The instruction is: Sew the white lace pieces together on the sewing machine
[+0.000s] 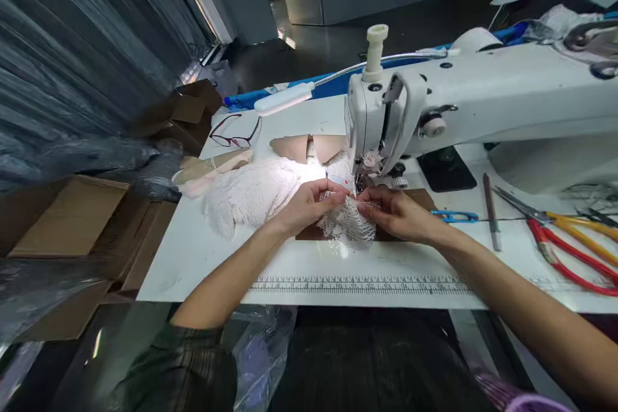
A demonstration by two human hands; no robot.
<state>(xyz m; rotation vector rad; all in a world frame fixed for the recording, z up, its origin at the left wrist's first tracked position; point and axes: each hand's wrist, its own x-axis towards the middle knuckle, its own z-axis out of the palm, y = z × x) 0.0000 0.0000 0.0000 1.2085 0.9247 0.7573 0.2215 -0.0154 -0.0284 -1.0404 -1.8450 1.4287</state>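
Pinching white lace (348,223) in left hand (309,201) and right hand (398,211), apparently lining it up beside sewing machine (463,93), probably needing flat, steady guiding next

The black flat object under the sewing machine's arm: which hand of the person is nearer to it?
Right. The right hand is below and left of the black flat object in the view, apart from it; the left hand is farther left, beyond the right hand.
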